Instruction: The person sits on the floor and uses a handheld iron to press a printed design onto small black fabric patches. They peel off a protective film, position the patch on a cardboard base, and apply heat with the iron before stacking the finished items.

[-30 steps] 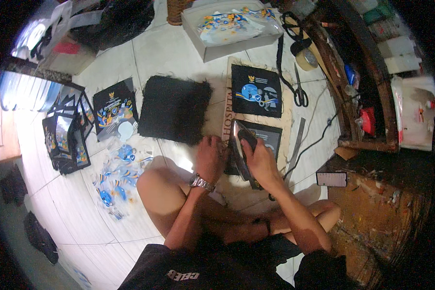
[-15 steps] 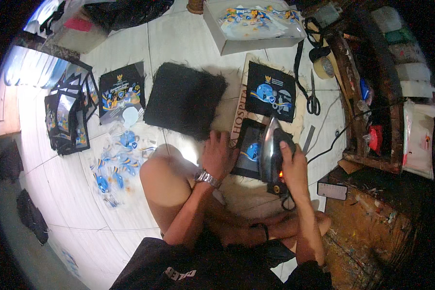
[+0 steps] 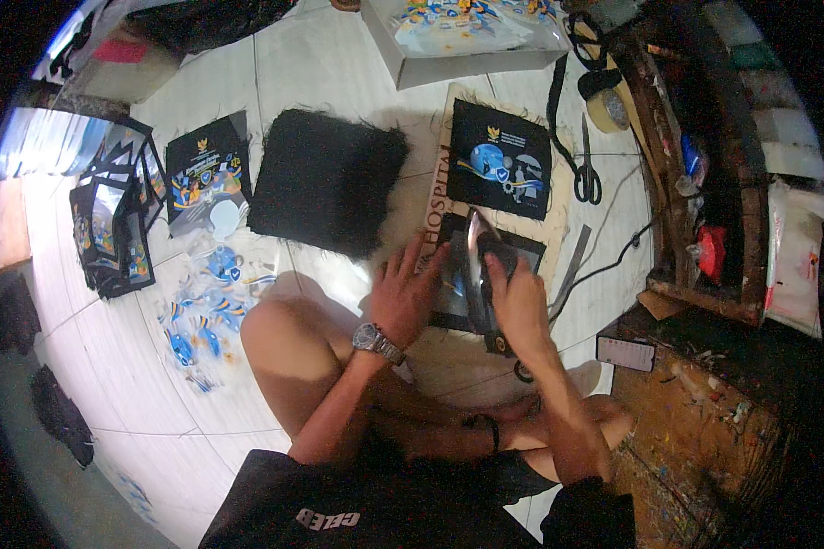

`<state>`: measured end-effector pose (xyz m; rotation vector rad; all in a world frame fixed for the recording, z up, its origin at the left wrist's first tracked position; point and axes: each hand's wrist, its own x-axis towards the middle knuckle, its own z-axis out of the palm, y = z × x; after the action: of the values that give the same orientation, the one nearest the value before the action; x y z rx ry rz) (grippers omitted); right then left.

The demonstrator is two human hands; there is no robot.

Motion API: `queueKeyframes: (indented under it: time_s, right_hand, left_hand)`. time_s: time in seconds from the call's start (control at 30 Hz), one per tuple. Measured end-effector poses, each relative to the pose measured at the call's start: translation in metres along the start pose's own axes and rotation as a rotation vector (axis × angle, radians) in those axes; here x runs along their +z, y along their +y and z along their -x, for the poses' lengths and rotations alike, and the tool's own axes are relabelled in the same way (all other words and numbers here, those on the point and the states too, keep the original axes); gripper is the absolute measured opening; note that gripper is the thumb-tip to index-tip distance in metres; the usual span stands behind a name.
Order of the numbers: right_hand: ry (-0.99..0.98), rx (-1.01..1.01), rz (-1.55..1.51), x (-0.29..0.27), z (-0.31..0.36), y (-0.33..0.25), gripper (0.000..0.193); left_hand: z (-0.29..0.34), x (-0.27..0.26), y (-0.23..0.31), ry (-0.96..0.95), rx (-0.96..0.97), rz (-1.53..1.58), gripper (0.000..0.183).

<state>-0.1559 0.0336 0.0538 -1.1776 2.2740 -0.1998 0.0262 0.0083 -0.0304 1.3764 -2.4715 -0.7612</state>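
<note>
My right hand [image 3: 520, 300] grips the handle of a clothes iron [image 3: 478, 261]. The iron lies over the middle of a black fabric piece with a film-covered blue print [image 3: 526, 252], hiding much of it. Fingers stretched, my left hand [image 3: 409, 285] rests by that piece's left edge; a wristwatch [image 3: 375, 342] is on this wrist. Just beyond lies another black fabric piece [image 3: 522, 137] with a blue and white printed design. Both pieces lie on a cream cloth [image 3: 558, 206] with large lettering. A stack of frayed black fabric squares [image 3: 328, 183] sits left of the cloth.
Film transfers [image 3: 215, 316] are scattered left of my knee, below a printed black piece [image 3: 208, 165] and a pile of printed pieces [image 3: 110, 229]. A white box [image 3: 471, 69] of transfers stands at the back. Scissors [image 3: 587, 174], tape [image 3: 606, 112], a phone [image 3: 625, 352] and the iron's cord [image 3: 604, 270] are rightward.
The iron has slid left across the lower printed piece with my right hand. My left hand has flattened out, fingers extended beside the piece. The whole view has shifted slightly.
</note>
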Motion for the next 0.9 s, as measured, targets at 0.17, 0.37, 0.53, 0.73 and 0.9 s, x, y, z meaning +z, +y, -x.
queueKeyframes:
  time_s: [0.17,0.37,0.53,0.73,0.9]
  right_hand:
    - [0.096,0.045,-0.009,-0.014,-0.011,0.029,0.054]
    - [0.133,0.07,-0.049,-0.029,0.009,0.068,0.054]
    - [0.156,0.109,-0.047,-0.026,0.008,0.074,0.059]
    - [0.176,0.173,-0.064,-0.026,-0.003,0.072,0.062]
    - [0.206,0.139,-0.065,-0.014,0.023,0.08,0.062]
  left_hand:
    - [-0.004,-0.004,-0.001,-0.002,0.039,0.038,0.065]
    - [-0.008,-0.011,0.006,-0.057,0.0,-0.002,0.07]
    - [-0.005,-0.004,0.001,-0.036,0.021,0.026,0.064]
    - [-0.006,-0.003,0.001,-0.057,-0.007,-0.019,0.063]
    - [-0.008,-0.011,0.006,-0.054,-0.012,0.021,0.065]
